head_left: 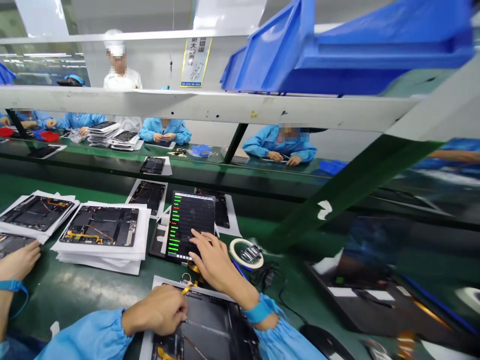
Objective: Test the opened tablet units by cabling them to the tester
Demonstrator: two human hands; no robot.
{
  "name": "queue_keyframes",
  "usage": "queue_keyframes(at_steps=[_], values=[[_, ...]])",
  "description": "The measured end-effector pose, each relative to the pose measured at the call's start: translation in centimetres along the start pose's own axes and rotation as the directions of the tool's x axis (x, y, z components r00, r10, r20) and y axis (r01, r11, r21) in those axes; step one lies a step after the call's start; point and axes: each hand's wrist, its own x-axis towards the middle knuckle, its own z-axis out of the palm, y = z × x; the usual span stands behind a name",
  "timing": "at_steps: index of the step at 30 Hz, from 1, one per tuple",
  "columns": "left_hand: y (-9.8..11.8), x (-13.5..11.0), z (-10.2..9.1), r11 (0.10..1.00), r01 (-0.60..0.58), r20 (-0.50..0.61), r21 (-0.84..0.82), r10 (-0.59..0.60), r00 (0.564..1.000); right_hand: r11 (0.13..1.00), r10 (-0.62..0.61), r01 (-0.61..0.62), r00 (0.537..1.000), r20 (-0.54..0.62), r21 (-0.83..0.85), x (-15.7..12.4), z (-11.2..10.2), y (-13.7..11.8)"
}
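My right hand (213, 260) reaches over a lit tablet screen (193, 220) with its fingers spread, fingertips at the glass. The screen shows green and red marks down its left side and stands propped up. A gold flex cable (193, 285) runs below its lower edge, near my left hand. My left hand (159, 309) is closed, its fingers curled over the upper left of an open tablet housing (217, 325). Whatever its fingers pinch is hidden. The housing lies on white paper (147, 345), partly covered by my right arm.
Stacks of tablet housings on paper (101, 232) stand left. A co-worker's hand (18, 262) touches another housing at far left. A tape roll (246, 254), cables (267, 275) and a black mouse (322, 342) lie right. A green post (337, 195) and blue bins (337, 50) rise above.
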Motion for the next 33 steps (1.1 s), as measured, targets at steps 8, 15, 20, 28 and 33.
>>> queue_keyframes(at_steps=[8,15,20,28,33], values=[[0.4,0.3,-1.1,0.997,0.083,0.064,0.009,-0.083,0.995,0.981,0.184,-0.164,0.959,-0.215,0.108,-3.7,-2.6,4.1],[1.3,0.7,-1.9,0.993,0.117,-0.081,-0.013,-0.118,0.990,0.947,0.321,-0.320,0.945,-0.062,0.013,-9.7,-4.2,7.0],[5.6,3.2,-1.8,0.999,-0.034,-0.191,-0.023,0.029,0.981,0.943,0.295,-0.292,0.955,-0.004,-0.161,-10.2,-2.5,5.5],[6.8,9.3,2.3,0.986,-0.055,-0.305,0.157,0.102,0.947,0.926,0.352,-0.358,0.934,-0.069,-0.122,-10.6,-4.4,4.6],[5.9,10.4,3.1,0.975,-0.043,-0.269,0.220,0.103,0.958,0.837,0.431,-0.402,0.903,0.008,0.372,-13.7,-6.8,3.2]])
